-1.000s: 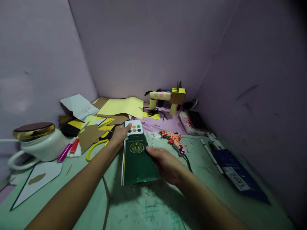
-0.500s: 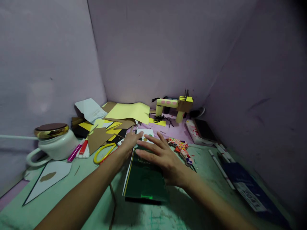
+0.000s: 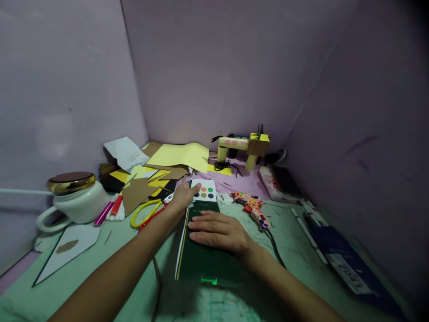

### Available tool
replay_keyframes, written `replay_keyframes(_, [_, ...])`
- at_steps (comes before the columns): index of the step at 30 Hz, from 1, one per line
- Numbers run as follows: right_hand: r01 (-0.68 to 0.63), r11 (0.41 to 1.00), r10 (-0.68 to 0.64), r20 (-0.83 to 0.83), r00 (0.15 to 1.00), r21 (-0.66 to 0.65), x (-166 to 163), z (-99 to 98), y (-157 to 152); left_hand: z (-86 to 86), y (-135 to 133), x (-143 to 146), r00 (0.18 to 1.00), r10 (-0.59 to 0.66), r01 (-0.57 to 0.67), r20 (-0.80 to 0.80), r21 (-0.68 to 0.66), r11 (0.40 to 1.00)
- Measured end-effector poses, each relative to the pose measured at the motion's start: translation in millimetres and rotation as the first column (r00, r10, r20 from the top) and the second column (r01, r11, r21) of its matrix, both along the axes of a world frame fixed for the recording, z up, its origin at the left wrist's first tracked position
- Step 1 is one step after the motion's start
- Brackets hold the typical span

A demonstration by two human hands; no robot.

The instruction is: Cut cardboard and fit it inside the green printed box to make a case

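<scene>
Head view: right hand (image 3: 219, 231) pressed flat on a dark green booklet (image 3: 204, 259), fingers together and outstretched, gripping nothing. Left hand (image 3: 182, 199) at the booklet's far left corner, fingers (image 3: 194, 188) pinching a white card with coloured dots (image 3: 205, 190). Left of those fingers, yellow-handled scissors (image 3: 145, 212) on the green bench (image 3: 100, 264); right of them, a patterned glue gun (image 3: 252, 205).

Home craft corner — paper scraps (image 3: 174, 156), scissors (image 3: 147, 212), markers (image 3: 109, 210) on a stained table (image 3: 110, 264).
</scene>
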State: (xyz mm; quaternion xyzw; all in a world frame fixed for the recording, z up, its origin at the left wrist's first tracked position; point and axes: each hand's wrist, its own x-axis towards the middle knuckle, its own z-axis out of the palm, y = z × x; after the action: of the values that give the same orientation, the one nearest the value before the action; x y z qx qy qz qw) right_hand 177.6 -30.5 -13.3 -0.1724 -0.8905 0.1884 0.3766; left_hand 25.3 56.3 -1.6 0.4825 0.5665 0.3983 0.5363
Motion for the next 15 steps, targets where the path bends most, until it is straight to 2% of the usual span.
replay_keyframes(3, [-0.022, 1.0, 0.022, 0.001, 1.0, 0.006, -1.2, 0.2, 0.4, -0.3, 0.1, 1.2, 1.0, -0.009, 0.009, -0.018, 0.005, 1.0])
replay_keyframes(7, [-0.017, 0.996, 0.017, 0.003, 1.0, 0.082, 0.9, 0.7, 0.8, 1.3, -3.0, 0.5, 1.0, -0.018, 0.017, 0.009, 0.039, 0.999])
replay_keyframes(9, [0.054, 0.994, -0.057, 0.032, 0.998, 0.099, 4.4, -2.1, 2.6, 2.8, -4.1, -1.6, 1.0, -0.004, 0.002, 0.028, 0.068, 0.998])
replay_keyframes(11, [0.191, 0.978, -0.189, -0.037, 0.981, 0.087, 8.2, -6.6, 6.2, 4.2, -4.3, -4.3, 0.999, 0.019, -0.022, 0.042, 0.086, 0.996])
replay_keyframes(13, [0.364, 0.93, -0.366, -0.226, 0.903, -0.053, 11.0, -9.9, 10.7, 5.1, -3.9, -7.0, 0.998, 0.04, -0.046, 0.056, 0.094, 0.995])
replay_keyframes(14, [0.407, 0.886, -0.462, -0.334, 0.822, -0.222, 11.7, -10.2, 12.8, 5.2, -3.5, -8.1, 0.997, 0.049, -0.055, 0.064, 0.096, 0.994])
replay_keyframes(15, [0.382, 0.817, -0.555, -0.412, 0.722, -0.432, 12.0, -9.3, 14.5, 5.0, -3.1, -9.1, 0.996, 0.055, -0.062, 0.073, 0.099, 0.993])
